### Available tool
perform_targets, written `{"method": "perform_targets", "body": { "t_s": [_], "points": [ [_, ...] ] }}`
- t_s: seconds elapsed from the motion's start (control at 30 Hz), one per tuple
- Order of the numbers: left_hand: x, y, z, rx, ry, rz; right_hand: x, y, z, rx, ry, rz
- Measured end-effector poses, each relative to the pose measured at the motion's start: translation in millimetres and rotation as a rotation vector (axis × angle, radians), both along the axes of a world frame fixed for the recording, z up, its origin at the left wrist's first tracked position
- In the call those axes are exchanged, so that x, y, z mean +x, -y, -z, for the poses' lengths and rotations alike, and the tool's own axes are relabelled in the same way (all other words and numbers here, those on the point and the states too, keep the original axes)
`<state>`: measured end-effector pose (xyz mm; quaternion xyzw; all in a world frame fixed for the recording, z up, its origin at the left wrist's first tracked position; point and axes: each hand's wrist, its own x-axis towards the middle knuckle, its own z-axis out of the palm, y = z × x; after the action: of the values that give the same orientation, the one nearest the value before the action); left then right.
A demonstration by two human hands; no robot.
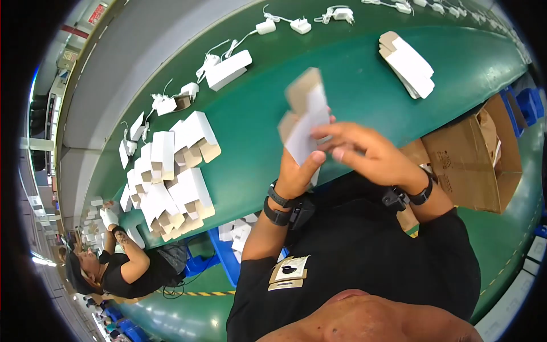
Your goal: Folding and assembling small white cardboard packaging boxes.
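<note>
A white folding carton (pixel 310 125), brown inside, is held up over the green table with its far flaps spread. My left hand (pixel 299 171) is closed around its near part, the thumb along one side. From the right, my right hand (pixel 364 149) has its bent fingertips on the carton's near end, around a small white flap; these fingers are slightly blurred. Flat, unfolded white cartons (pixel 409 65) lie in a stack at the far right. To the left stand several opened-up white cartons (pixel 171 176), grouped close together with brown insides showing.
White plug adapters with cables (pixel 300 25) line the table's far side, a white carton (pixel 229 69) among them. An open brown cardboard box (pixel 467 165) stands below the edge at right. A blue bin (pixel 225 256) holds white pieces. A co-worker (pixel 122 262) works at far left.
</note>
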<state>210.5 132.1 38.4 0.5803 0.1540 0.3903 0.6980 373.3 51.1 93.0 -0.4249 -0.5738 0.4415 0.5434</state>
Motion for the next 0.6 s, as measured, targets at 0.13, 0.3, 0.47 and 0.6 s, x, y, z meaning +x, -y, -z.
{"method": "perform_targets", "body": {
  "t_s": [0.13,0.3,0.47,0.6],
  "points": [
    [-17.1,12.5,15.2,-0.247,0.021,0.234,26.1,-15.6,-20.2,0.044,0.185,0.225],
    [-17.3,23.5,21.1,-0.488,0.076,0.286,52.0,-38.6,-45.9,-0.374,0.627,-0.181],
    [-6.8,13.6,5.8,-0.256,-0.035,0.224,58.7,-27.7,-22.7,-0.175,0.454,-0.144],
    [3.9,11.6,-8.6,0.103,-0.011,-0.194,30.8,-16.9,-1.0,0.077,0.258,0.136]
  ]
}}
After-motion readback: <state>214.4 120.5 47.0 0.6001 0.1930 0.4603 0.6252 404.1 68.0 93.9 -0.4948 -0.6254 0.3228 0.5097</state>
